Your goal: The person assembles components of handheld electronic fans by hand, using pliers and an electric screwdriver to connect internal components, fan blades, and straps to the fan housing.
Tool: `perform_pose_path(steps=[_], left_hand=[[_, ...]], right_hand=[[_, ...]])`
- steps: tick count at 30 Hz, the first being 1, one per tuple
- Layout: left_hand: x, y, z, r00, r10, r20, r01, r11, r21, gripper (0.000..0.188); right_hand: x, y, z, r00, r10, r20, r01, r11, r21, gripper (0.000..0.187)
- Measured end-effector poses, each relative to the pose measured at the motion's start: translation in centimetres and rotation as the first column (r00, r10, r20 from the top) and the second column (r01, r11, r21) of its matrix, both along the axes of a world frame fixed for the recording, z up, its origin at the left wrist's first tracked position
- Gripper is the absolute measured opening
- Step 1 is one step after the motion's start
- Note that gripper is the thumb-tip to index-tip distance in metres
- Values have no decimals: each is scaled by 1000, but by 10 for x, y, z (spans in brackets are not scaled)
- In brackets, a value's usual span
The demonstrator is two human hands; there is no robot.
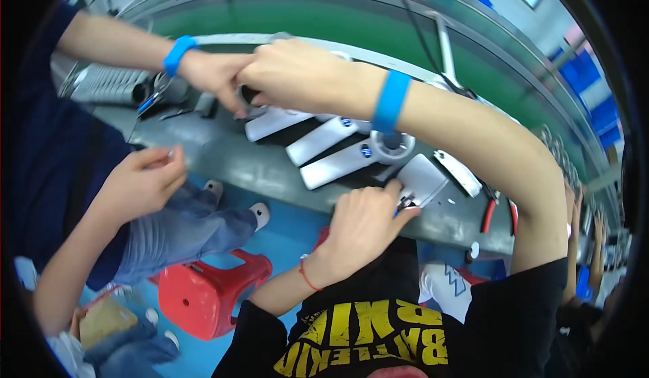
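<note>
My left hand (365, 226), with a red string at the wrist, is at the bench's near edge. Its fingers curl at the corner of a white shallow box (427, 178) with small dark and blue parts; what they pinch is unclear. My right arm crosses to the left. My right hand (297, 74) is closed beside a co-worker's hand (213, 70), above the far ends of the white handles; whatever it grips is hidden. Several white handles, which look like handheld fan bodies (338, 165), lie side by side below it. One has a round ring head (393, 148).
Red-handled pliers (489, 214) and a white elongated part (458, 173) lie right of the box. Grey cylindrical parts (111, 85) stand at the left of the bench. A green conveyor (324, 32) runs behind. The co-worker's other hand (145, 178) hovers at left, above a red stool (199, 297).
</note>
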State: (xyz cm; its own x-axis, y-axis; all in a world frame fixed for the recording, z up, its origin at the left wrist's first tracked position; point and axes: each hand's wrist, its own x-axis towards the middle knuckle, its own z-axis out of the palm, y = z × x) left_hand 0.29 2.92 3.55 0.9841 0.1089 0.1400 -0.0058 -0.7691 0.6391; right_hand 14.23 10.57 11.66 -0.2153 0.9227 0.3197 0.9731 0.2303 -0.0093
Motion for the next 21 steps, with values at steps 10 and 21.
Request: perform_pose_path(steps=[10, 21], left_hand=[[0, -16, 10, 897, 151, 415, -202, 976, 81, 34], [3, 132, -5, 852, 424, 308, 29, 549, -836, 51]], right_hand=[[4, -18, 2, 999, -32, -21, 34, 995, 92, 16], [-6, -38, 39, 993, -77, -89, 61, 985, -161, 15]])
